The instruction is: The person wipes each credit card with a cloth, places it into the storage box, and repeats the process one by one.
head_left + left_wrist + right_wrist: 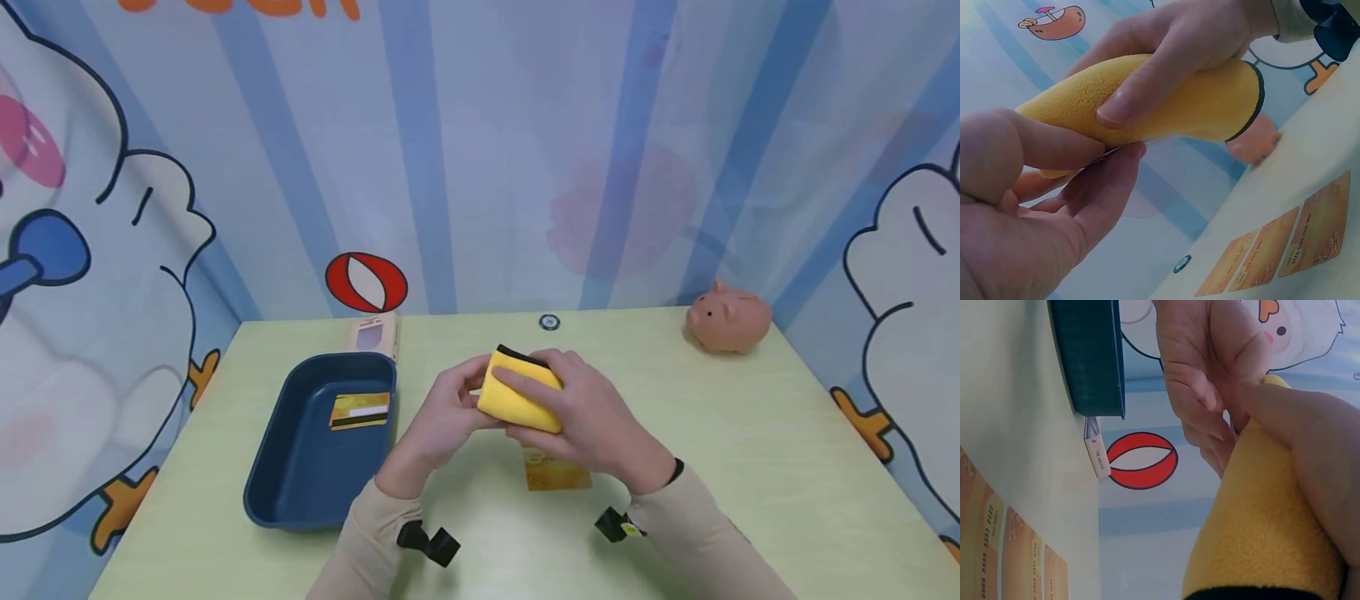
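Grip on the right is closing a large part of the right hand (592,408) about a soft yellow plush pouch with black trim (516,408), thumb and fingers pressing opposite faces of it. On the left, the grip is leaving only a narrow gap: thumb and fingers of the left hand (446,404) are pinching the pouch's end opposite the trim. A thin edge is showing between those fingertips; whether it is belonging to the pouch, one cannot tell.

Both hands are holding the pouch above a pale yellow-green desk (750,458), to the right of a deep blue rectangular tray with rounded corners (307,467). Inside the tray, a gold card with a black stripe (358,402) is lying near the right wall. Right of the tray, three gold-orange printed cards (1263,250) are lying in a row. Just behind the tray, a small pale pink box (384,333) is standing; farther right of it, a small round dark-rimmed disc (549,322) is lying, and farther right still a pink piggy bank (731,323) is standing.
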The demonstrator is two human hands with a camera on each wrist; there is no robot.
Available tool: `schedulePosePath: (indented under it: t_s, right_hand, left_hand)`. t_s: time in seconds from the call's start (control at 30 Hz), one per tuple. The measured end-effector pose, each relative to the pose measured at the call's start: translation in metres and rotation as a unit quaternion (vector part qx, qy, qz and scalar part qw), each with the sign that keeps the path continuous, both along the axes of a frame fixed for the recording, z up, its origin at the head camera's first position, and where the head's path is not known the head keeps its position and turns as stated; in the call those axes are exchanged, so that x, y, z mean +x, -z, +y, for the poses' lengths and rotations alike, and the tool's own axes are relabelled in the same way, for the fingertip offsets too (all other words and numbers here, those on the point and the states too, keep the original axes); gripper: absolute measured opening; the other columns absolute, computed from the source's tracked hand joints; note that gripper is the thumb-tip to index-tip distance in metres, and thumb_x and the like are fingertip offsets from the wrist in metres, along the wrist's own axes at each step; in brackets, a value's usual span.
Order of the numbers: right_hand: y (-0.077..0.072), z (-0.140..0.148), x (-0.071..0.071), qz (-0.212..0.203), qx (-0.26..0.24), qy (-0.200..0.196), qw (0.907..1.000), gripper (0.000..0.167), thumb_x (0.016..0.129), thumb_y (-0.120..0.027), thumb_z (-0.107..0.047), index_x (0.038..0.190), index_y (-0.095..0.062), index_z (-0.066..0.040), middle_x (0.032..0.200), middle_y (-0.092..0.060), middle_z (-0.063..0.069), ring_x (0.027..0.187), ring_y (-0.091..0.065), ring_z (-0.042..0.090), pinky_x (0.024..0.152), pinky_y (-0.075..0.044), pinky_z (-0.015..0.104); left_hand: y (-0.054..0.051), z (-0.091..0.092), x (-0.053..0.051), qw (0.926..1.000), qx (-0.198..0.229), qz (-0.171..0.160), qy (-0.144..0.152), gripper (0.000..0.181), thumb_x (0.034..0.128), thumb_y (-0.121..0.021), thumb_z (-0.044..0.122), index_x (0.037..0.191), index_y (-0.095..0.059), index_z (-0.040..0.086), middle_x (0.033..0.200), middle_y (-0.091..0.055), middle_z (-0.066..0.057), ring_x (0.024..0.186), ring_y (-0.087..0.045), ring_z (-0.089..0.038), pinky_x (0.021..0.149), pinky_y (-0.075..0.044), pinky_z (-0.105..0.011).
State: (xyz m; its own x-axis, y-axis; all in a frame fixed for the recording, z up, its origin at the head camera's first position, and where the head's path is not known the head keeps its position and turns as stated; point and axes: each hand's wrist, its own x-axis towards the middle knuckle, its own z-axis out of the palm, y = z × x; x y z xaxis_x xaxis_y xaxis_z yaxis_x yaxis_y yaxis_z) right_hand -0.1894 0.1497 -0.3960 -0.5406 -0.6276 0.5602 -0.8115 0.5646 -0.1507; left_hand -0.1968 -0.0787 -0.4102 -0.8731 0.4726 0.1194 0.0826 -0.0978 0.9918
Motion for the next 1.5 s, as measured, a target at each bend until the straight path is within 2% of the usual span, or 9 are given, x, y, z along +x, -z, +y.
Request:
schedulePosePath:
  t_s: [0.13,0.4,0.6,0.73,0.9,1.13,1.37,1.5]
  right_hand:
    - [-0.001,-0.003,0.001,0.014,0.012,0.011,0.9998,0.068,0.094,-0.078,-0.045,0.155,-0.052,-0.033,0.13,-0.059,0.017,0.105,-0.06,0.029,0.078,-0.058,0.044]
    - [-0.003,-0.003,0.003,0.033,0.039,0.039,0.9979,0.075,0.087,-0.086,-0.034,0.154,-0.054,-0.031,0.13,-0.059,0.018,0.098,-0.06,0.032,0.071,-0.058,0.045]
    - [-0.007,-0.001,0.002,0.038,0.056,0.056,0.9961,0.071,0.087,-0.086,-0.031,0.152,-0.057,-0.031,0.131,-0.059,0.019,0.102,-0.062,0.035,0.071,-0.059,0.047]
    - [-0.009,0.003,0.001,0.029,0.06,0.067,0.9955,0.07,0.087,-0.087,-0.03,0.15,-0.058,-0.031,0.132,-0.059,0.018,0.106,-0.062,0.035,0.072,-0.059,0.047]
    - [-0.009,0.005,0.0,0.018,0.06,0.069,0.9957,0.069,0.089,-0.084,-0.029,0.151,-0.056,-0.034,0.132,-0.059,0.018,0.104,-0.062,0.033,0.071,-0.058,0.046]
    - [-0.011,0.011,-0.001,0.014,0.043,0.068,0.9967,0.067,0.089,-0.083,-0.026,0.15,-0.058,-0.033,0.13,-0.059,0.02,0.101,-0.062,0.033,0.072,-0.058,0.046]
    - [-0.012,0.015,-0.003,0.017,0.034,0.063,0.9973,0.066,0.089,-0.082,-0.023,0.15,-0.058,-0.031,0.13,-0.059,0.021,0.098,-0.062,0.033,0.072,-0.059,0.046]
    - [-0.012,0.019,-0.005,0.019,0.032,0.064,0.9972,0.067,0.089,-0.082,-0.022,0.15,-0.058,-0.031,0.129,-0.059,0.021,0.098,-0.061,0.032,0.071,-0.059,0.046]
  left_hand:
    - [-0.001,0.002,0.0,1.0,0.001,0.002,-0.003,0.066,0.095,-0.066,-0.013,0.155,-0.048,0.007,0.141,-0.058,-0.019,0.114,-0.071,-0.03,0.094,-0.061,-0.041]
    - [-0.001,0.003,0.0,0.9999,-0.002,0.001,-0.016,0.064,0.0948,-0.066,-0.014,0.153,-0.051,0.009,0.141,-0.059,-0.019,0.116,-0.071,-0.033,0.093,-0.061,-0.043]
    - [-0.005,-0.002,0.001,0.9986,0.006,-0.015,-0.051,0.065,0.0953,-0.064,-0.014,0.155,-0.05,0.009,0.126,-0.059,-0.018,0.104,-0.075,-0.031,0.09,-0.063,-0.041]
    - [-0.008,-0.006,0.001,0.9981,0.014,-0.019,-0.057,0.06,0.097,-0.062,-0.011,0.153,-0.052,0.007,0.118,-0.056,-0.016,0.097,-0.076,-0.026,0.088,-0.064,-0.04]
    - [-0.01,-0.011,0.0,0.998,0.011,-0.015,-0.061,0.055,0.0992,-0.058,-0.012,0.151,-0.055,0.006,0.115,-0.055,-0.015,0.096,-0.076,-0.024,0.088,-0.063,-0.039]
    - [-0.016,-0.016,0.0,0.9955,0.029,-0.035,-0.083,0.053,0.1003,-0.058,-0.01,0.149,-0.058,0.009,0.113,-0.05,-0.016,0.096,-0.077,-0.026,0.088,-0.063,-0.035]
    - [-0.016,-0.021,-0.002,0.9946,0.044,-0.044,-0.083,0.053,0.1001,-0.057,-0.01,0.15,-0.057,0.01,0.115,-0.05,-0.016,0.097,-0.077,-0.026,0.088,-0.063,-0.035]
    - [-0.017,-0.023,-0.002,0.994,0.051,-0.046,-0.086,0.055,0.0995,-0.056,-0.01,0.15,-0.057,0.01,0.116,-0.049,-0.02,0.094,-0.077,-0.025,0.088,-0.063,-0.036]
